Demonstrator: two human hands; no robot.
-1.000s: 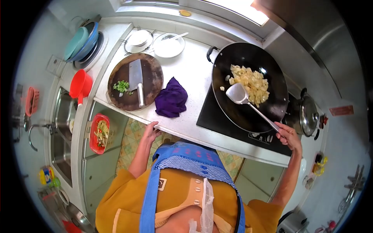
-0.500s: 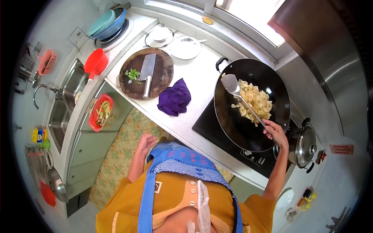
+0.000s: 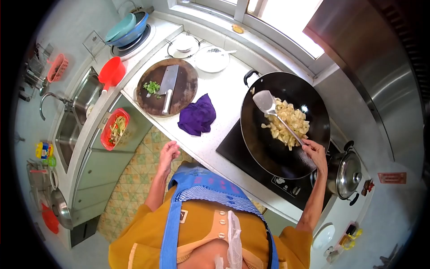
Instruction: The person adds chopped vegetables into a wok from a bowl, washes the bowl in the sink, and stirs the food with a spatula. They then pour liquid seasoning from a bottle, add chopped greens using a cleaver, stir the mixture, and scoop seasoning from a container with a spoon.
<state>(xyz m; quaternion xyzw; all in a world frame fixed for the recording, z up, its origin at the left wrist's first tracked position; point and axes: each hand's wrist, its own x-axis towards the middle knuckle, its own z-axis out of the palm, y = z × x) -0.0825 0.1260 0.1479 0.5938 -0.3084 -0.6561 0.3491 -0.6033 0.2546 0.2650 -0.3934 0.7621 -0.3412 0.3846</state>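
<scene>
My right hand [image 3: 315, 154] is closed round the handle of a metal spatula [image 3: 265, 102] over the black wok [image 3: 268, 154]. The spatula's broad blade lies at the wok's upper left, beside the pale chopped food [image 3: 289, 123] in the middle. Near the counter's edge my left hand [image 3: 169, 153] hangs in the air, fingers curled, touching nothing. Beyond it lies a purple cloth [image 3: 197, 115]. A cleaver [image 3: 169, 85] and chopped green herbs [image 3: 152, 87] rest on the round board [image 3: 187, 89].
A lidded steel pot [image 3: 348, 175] stands right of the wok. White dishes [image 3: 212, 59] sit behind the board. At the left are a red scoop [image 3: 112, 71], the sink [image 3: 86, 96] and a red container of scraps [image 3: 117, 130].
My left hand has risen a little and its fingers have curled in. The spatula has shifted slightly in the wok with my right hand. The whole view has moved slightly.
</scene>
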